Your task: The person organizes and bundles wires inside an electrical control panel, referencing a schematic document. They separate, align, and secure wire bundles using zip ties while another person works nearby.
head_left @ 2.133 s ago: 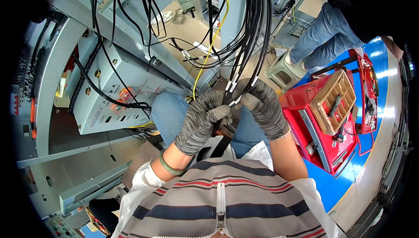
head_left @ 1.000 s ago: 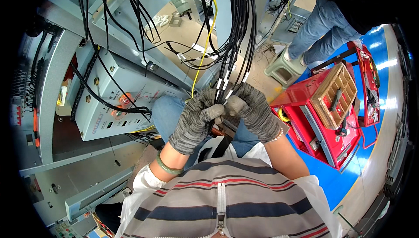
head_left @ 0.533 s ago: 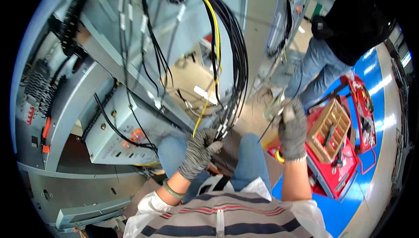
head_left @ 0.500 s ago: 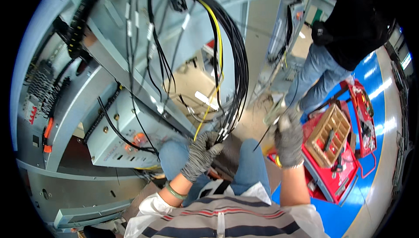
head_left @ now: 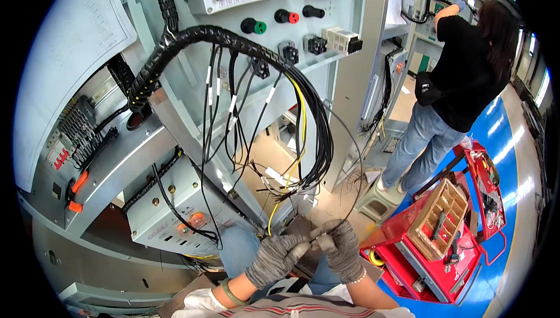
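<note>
My left hand (head_left: 277,261) and my right hand (head_left: 340,249), both in grey knit gloves, meet at the fingertips low in the middle, over my lap. A single black wire (head_left: 360,163) loops down from the cable bundle into my right hand. Both hands pinch around its end, which the gloves mostly hide. Just beyond them hangs the bundle of black wires (head_left: 321,125), its loose ends curling left and a yellow wire (head_left: 304,121) running among them. Thinner wires with white label sleeves (head_left: 233,104) dangle to its left.
A grey cabinet frame (head_left: 350,93) with terminals and coloured buttons fills the upper middle. An orange-handled tool (head_left: 76,191) lies at left. On the right, a red tool cart (head_left: 402,259) bears a compartmented wooden box (head_left: 424,243). Beyond, a person (head_left: 461,67) stands on a stool (head_left: 378,202).
My left hand has let go of the bundle's ends, which now hang free. My right hand has come left with the black wire, and the two hands have met. The view has tilted up.
</note>
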{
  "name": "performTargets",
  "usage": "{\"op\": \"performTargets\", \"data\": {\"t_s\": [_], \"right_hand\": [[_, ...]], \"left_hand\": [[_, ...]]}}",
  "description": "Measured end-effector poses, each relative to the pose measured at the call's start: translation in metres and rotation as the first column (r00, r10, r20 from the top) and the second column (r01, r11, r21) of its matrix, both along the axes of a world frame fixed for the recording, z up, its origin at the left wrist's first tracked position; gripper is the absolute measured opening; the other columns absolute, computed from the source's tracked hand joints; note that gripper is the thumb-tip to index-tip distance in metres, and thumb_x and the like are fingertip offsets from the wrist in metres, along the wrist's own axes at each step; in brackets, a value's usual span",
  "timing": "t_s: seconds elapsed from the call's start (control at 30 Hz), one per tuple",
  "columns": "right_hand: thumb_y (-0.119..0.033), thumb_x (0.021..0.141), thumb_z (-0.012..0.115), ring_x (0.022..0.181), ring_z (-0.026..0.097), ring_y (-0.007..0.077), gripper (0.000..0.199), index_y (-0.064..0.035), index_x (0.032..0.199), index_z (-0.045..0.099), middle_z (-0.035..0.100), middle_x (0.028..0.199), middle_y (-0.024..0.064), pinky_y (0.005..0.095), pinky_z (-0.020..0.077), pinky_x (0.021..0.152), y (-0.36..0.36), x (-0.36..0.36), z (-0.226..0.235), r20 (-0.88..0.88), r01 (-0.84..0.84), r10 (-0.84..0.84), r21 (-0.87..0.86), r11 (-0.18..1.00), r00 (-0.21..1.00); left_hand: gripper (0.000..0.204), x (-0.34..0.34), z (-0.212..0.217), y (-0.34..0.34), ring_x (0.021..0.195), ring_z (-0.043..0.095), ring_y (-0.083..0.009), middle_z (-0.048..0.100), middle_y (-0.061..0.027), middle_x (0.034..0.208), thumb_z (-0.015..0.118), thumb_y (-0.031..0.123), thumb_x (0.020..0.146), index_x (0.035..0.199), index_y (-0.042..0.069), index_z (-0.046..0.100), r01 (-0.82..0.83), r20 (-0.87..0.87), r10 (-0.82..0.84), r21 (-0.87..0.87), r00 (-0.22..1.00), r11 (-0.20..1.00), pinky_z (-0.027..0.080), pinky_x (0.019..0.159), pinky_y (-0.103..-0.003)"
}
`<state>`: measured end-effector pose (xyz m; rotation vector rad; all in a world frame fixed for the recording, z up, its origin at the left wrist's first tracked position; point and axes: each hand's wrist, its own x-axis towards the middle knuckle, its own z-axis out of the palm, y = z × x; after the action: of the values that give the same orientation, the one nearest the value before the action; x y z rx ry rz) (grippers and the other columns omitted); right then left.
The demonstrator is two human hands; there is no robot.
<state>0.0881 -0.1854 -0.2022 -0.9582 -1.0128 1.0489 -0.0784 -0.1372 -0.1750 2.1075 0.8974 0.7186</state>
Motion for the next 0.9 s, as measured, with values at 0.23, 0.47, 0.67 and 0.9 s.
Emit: {"op": "performTargets", "data": {"t_s": [0.23, 0.47, 0.67, 0.9], "right_hand": [[-0.012, 0.084, 0.058, 0.069, 0.06, 0.015, 0.022, 0.0007, 0.097, 0.046, 0.063, 0.085, 0.0122, 0.0268, 0.0503, 0.059, -0.004, 0.006, 0.014, -0.021, -0.067, 0.065, -0.093, 0.993, 0.998], [-0.018, 0.086, 0.058, 0.073, 0.061, 0.0167, 0.029, 0.0024, 0.102, 0.047, 0.064, 0.086, 0.013, 0.0266, 0.0506, 0.06, 0.007, 0.02, 0.007, -0.095, -0.062, 0.043, -0.207, 0.976, 0.995], [-0.021, 0.086, 0.059, 0.078, 0.061, 0.0135, 0.028, 0.0027, 0.102, 0.056, 0.065, 0.086, 0.0098, 0.0248, 0.0495, 0.069, -0.007, 0.012, 0.007, 0.12, -0.045, 0.064, -0.158, 0.986, 0.991], [-0.022, 0.085, 0.056, 0.079, 0.063, 0.016, 0.034, 0.0028, 0.108, 0.055, 0.065, 0.083, 0.0109, 0.0276, 0.0498, 0.071, 0.046, 0.041, 0.037, 0.315, 0.185, -0.165, -0.035, 0.982, 0.935]], "left_hand": [[0.028, 0.001, -0.007, -0.008, 0.076, 0.064, -0.026, 0.064, -0.0147, 0.082, 0.061, 0.026, 0.084, 0.099, 0.003, 0.063, 0.077, 0.098, -0.061, -0.172, 0.993, 0.982, 0.049, 0.069, -0.032], [0.025, 0.004, -0.007, -0.014, 0.063, 0.059, -0.0229, 0.061, -0.0141, 0.073, 0.063, 0.024, 0.082, 0.095, 0.003, 0.063, 0.009, 0.073, 0.005, -0.192, 0.997, 0.981, 0.047, 0.059, -0.032], [0.024, 0.006, -0.011, -0.018, 0.063, 0.06, -0.0235, 0.062, -0.0128, 0.072, 0.064, 0.024, 0.081, 0.092, 0.003, 0.063, 0.012, 0.097, 0.01, -0.226, 0.995, 0.974, 0.047, 0.06, -0.031], [0.027, 0.014, -0.023, -0.032, 0.074, 0.062, -0.0304, 0.063, -0.014, 0.079, 0.062, 0.031, 0.081, 0.09, 0.006, 0.063, 0.181, 0.026, -0.179, -0.119, 0.984, 0.976, 0.049, 0.064, -0.037]]}}
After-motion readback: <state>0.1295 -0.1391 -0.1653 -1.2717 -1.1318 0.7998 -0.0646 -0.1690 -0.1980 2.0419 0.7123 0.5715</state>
